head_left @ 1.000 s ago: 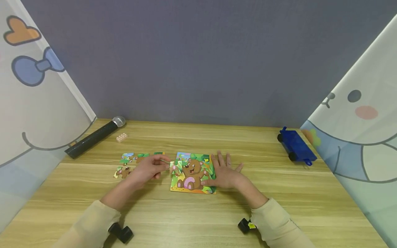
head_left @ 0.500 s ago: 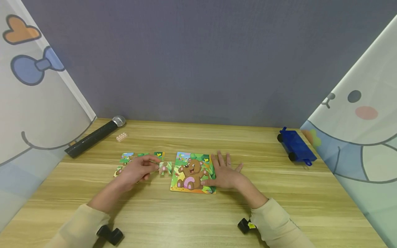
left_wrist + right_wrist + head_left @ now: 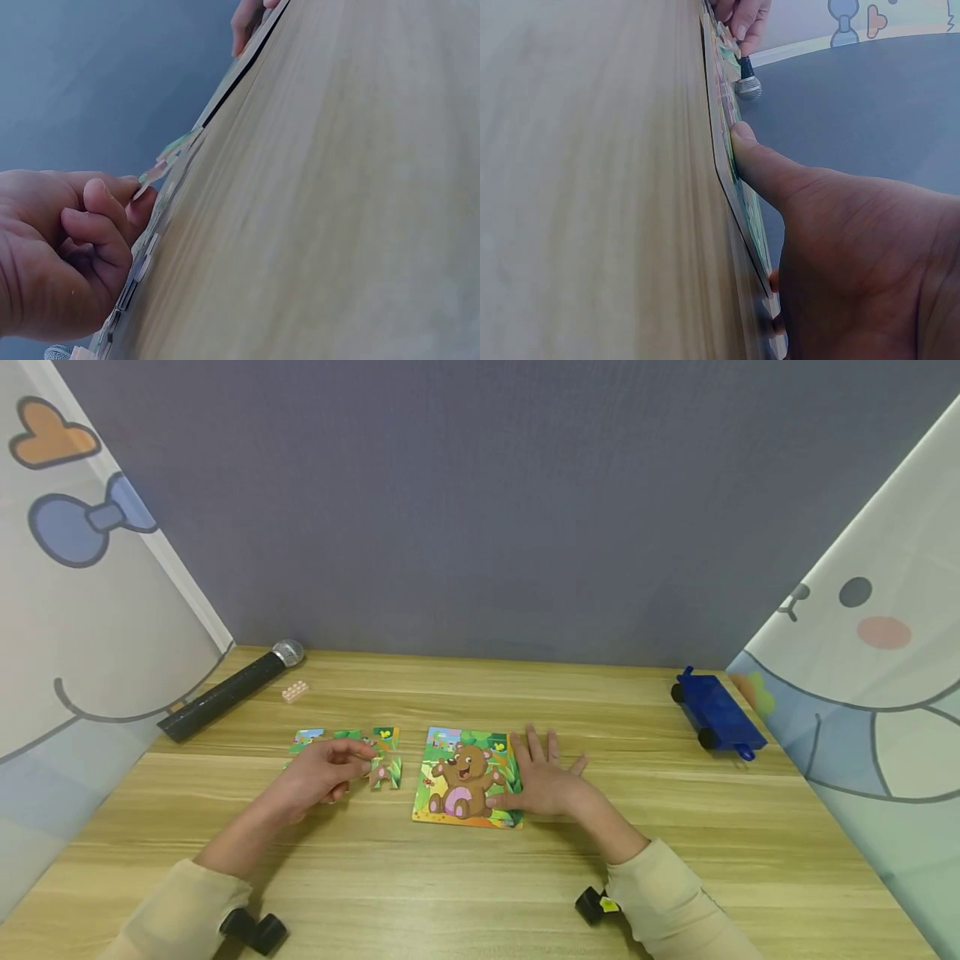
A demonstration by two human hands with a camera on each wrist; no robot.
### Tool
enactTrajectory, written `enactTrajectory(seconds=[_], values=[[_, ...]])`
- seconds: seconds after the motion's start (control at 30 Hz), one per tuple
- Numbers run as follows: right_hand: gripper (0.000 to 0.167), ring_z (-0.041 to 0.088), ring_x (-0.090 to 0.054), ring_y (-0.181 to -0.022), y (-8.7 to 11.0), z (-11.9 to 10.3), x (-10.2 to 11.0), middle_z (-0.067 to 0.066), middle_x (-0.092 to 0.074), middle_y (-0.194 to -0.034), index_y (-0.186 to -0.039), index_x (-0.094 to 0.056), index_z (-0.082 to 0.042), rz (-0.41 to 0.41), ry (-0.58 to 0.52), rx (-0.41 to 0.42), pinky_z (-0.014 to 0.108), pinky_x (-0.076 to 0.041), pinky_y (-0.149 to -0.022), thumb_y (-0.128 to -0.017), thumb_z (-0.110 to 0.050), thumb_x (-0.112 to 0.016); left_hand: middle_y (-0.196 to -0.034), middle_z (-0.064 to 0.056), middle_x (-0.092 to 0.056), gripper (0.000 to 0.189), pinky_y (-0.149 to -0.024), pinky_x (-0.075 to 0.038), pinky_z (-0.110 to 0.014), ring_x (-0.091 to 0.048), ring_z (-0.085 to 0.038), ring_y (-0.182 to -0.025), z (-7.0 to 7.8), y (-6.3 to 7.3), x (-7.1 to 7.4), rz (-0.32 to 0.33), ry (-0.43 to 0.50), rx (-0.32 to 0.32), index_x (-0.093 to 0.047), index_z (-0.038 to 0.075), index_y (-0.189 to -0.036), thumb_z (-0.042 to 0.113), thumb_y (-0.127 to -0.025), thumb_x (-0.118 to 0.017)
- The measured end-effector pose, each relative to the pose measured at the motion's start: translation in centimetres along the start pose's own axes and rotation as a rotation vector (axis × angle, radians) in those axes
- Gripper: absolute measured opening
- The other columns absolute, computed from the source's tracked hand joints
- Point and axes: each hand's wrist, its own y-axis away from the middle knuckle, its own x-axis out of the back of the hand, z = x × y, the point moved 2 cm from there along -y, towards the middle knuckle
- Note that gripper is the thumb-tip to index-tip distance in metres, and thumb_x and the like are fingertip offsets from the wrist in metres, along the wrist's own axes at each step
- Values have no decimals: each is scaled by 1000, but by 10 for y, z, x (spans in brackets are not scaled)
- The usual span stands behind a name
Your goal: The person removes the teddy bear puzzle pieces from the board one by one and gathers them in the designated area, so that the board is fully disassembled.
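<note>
My left hand (image 3: 318, 777) pinches a jigsaw puzzle piece (image 3: 386, 772) between thumb and fingertips, just left of the bear picture board. Green leaves and a brown bear's paw are printed on the piece. In the left wrist view the pinched piece (image 3: 156, 171) is tilted. Other loose puzzle pieces (image 3: 386, 737) lie in a row behind the left hand, which hides some of them. My right hand (image 3: 546, 782) lies spread with its fingers straight, resting on the right edge of the bear board (image 3: 465, 781). In the right wrist view the right thumb (image 3: 744, 135) touches the board's face.
A black microphone (image 3: 232, 689) with a silver head lies at the back left, beside a small pink building brick (image 3: 295, 692). At the back right stands a blue toy cart (image 3: 716, 714). A grey panel (image 3: 480, 510) rises behind the wooden table (image 3: 465, 893).
My left hand has drawn the puzzle piece off the bear board, leftward and slightly toward the front, to beside the loose pieces. The right hand has stayed in place on the board.
</note>
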Motion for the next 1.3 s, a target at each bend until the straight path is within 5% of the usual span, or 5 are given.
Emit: enactTrajectory(seconds=[0.93,1.3], values=[[120,50,12,-148,0,0,0,20,10,-167,-163,-5,-8,-3,4,5,89,2,-93,-83,-74,-65,-91,-12,-60,26,-47,-36,-22,-42,-11,-55,4,0,-2,38,-42,-27,-64,-3,-120,9,-98,-65],[120,48,14,-148,-1,1,0,19,11,-167,-163,-4,-8,-7,2,1,89,4,-94,-83,-75,-64,-92,-13,-63,27,-45,-32,-22,-41,-11,-54,15,-1,-25,-21,-40,-61,-68,0,-120,14,-97,-69]])
